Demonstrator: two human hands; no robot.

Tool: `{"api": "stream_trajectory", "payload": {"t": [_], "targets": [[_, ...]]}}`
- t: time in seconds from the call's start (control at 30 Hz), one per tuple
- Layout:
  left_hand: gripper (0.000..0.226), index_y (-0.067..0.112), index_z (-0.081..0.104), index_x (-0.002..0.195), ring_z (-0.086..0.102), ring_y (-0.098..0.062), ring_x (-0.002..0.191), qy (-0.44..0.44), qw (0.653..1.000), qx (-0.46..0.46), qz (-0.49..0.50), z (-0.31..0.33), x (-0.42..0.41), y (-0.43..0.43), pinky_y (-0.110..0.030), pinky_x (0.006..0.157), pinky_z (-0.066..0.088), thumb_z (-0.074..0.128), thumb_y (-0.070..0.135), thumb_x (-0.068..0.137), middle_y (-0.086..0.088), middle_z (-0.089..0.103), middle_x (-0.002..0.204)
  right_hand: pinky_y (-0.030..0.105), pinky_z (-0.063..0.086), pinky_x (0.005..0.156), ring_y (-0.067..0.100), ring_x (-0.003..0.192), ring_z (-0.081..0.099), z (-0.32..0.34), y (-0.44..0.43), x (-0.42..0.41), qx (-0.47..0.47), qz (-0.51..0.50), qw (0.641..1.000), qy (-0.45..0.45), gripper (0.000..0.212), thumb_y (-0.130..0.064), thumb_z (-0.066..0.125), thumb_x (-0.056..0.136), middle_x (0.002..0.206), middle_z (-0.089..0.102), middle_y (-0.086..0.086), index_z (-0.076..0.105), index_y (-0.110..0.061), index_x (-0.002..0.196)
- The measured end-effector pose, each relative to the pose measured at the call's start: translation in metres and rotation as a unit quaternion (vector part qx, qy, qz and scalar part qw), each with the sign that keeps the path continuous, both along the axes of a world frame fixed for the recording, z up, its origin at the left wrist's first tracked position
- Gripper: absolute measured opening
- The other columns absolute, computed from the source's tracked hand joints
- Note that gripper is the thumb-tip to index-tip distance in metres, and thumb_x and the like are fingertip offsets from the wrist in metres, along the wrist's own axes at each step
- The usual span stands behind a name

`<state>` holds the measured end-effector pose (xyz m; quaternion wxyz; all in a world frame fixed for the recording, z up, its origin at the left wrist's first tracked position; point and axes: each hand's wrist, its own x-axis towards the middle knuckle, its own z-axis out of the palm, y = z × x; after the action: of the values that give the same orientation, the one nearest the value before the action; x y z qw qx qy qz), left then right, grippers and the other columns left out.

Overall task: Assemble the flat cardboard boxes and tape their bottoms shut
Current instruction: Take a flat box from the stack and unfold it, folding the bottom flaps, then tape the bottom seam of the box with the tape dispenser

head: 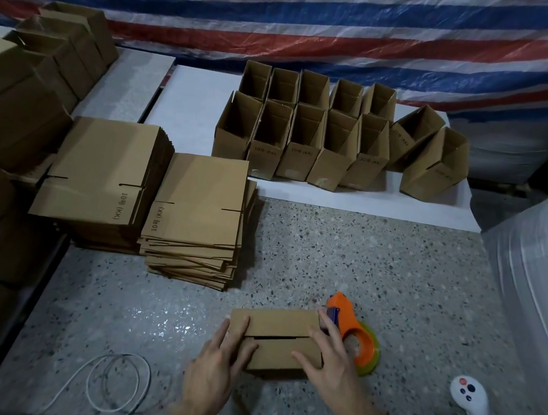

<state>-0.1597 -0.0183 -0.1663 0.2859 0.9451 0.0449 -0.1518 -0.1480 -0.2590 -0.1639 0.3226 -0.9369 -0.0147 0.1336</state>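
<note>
Head view: left hand [217, 359] & right hand [328, 360] press flat-fingered, gripping nothing, on box [278, 340] at bench [329, 248] front, seam running L-R; tape dispenser [355, 336] just beside right hand.

The right hand [329, 362] hides part of the tape dispenser [346, 318].

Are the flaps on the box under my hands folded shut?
Folded shut: the box flaps lie flat, meeting at an untaped seam.
</note>
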Motion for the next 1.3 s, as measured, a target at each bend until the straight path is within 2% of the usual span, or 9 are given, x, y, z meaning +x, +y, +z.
{"api": "stream_trajectory", "payload": {"t": [0.23,0.4,0.5,0.67,0.77,0.9,1.0,1.1,1.3], "targets": [[0.052,0.075,-0.008,0.136,0.035,-0.017,0.146,0.008,1.0,0.007,-0.02,0.002,-0.004,-0.003,-0.041,0.101,0.05,0.007,0.077,0.086,0.008,0.011,0.168,0.011,0.024,0.108,0.0,0.136,0.034,-0.009,0.004,-0.009,0.019,-0.065,0.998,-0.004,0.066,-0.059,0.061,0.086,0.148,0.037,-0.017,0.055,-0.024,0.142],[0.06,0.061,0.002,0.148,-0.014,-0.025,0.153,-0.014,0.988,-0.011,-0.152,-0.007,0.002,-0.005,-0.046,0.112,0.043,0.037,0.035,0.107,0.024,-0.029,0.158,0.02,0.046,0.096,0.007,0.122,0.052,-0.017,0.011,-0.012,0.015,-0.077,0.996,-0.037,0.061,-0.056,0.058,0.088,0.132,0.057,-0.006,0.058,-0.018,0.136],[0.057,0.066,-0.007,0.144,-0.023,-0.023,0.151,0.003,0.985,0.014,-0.171,-0.004,0.004,-0.007,-0.046,0.11,0.044,0.024,0.066,0.097,0.032,-0.031,0.155,0.016,0.05,0.087,0.007,0.11,0.061,-0.02,0.004,-0.009,0.06,-0.112,0.991,-0.045,0.049,-0.055,0.046,0.093,0.118,0.065,-0.009,0.063,-0.02,0.122],[0.064,0.059,-0.018,0.148,-0.011,-0.032,0.152,0.001,0.969,0.113,-0.219,0.001,0.003,-0.01,-0.049,0.123,0.013,-0.005,0.076,0.088,0.018,-0.031,0.16,0.036,0.052,0.062,0.016,0.074,0.06,-0.032,-0.016,0.019,0.003,-0.305,0.952,0.008,0.049,-0.059,0.03,0.097,0.082,0.061,-0.002,0.056,-0.018,0.098],[0.066,0.04,0.0,0.159,0.018,-0.042,0.149,-0.016,0.961,0.166,-0.219,0.004,0.001,-0.014,-0.059,0.114,0.032,-0.001,0.064,0.098,-0.002,-0.003,0.168,0.043,0.055,0.082,0.028,0.095,0.063,-0.053,-0.03,0.025,-0.121,-0.274,0.945,0.132,0.042,-0.045,0.058,0.094,0.105,0.065,0.012,0.056,-0.007,0.113],[0.073,0.027,-0.011,0.158,0.015,-0.046,0.149,-0.001,0.953,0.187,-0.237,0.011,0.002,-0.017,-0.061,0.116,0.029,0.002,0.065,0.098,-0.007,-0.004,0.168,0.043,0.042,0.108,0.025,0.131,0.05,-0.072,-0.034,0.021,-0.233,-0.178,0.923,0.25,0.068,-0.051,0.066,0.087,0.14,0.053,0.005,0.041,-0.017,0.14],[0.071,0.017,0.028,0.154,0.052,-0.043,0.131,0.002,0.957,0.187,-0.223,0.024,0.004,-0.015,-0.052,0.095,0.055,0.015,0.06,0.1,-0.009,0.042,0.155,0.04,0.043,0.106,0.021,0.12,0.056,-0.073,-0.029,0.027,-0.248,-0.179,0.93,0.204,0.039,-0.04,0.06,0.095,0.129,0.061,0.002,0.054,-0.019,0.128],[0.071,0.015,0.05,0.146,0.056,-0.045,0.126,-0.012,0.949,0.198,-0.245,0.028,0.005,-0.015,-0.052,0.089,0.058,0.026,0.058,0.094,-0.011,0.049,0.149,0.037,0.053,0.084,0.019,0.088,0.064,-0.055,-0.035,0.034,-0.213,-0.183,0.952,0.124,0.014,-0.035,0.059,0.094,0.091,0.066,0.001,0.055,-0.021,0.096],[0.071,0.014,0.047,0.147,0.049,-0.045,0.132,-0.023,0.952,0.188,-0.239,0.024,0.003,-0.016,-0.054,0.097,0.053,0.027,0.058,0.095,-0.012,0.044,0.153,0.032,0.045,0.061,0.024,0.07,0.061,0.01,-0.064,0.047,-0.102,-0.162,0.981,0.037,0.015,-0.035,0.062,0.091,0.075,0.064,0.001,0.062,-0.02,0.094]]}}
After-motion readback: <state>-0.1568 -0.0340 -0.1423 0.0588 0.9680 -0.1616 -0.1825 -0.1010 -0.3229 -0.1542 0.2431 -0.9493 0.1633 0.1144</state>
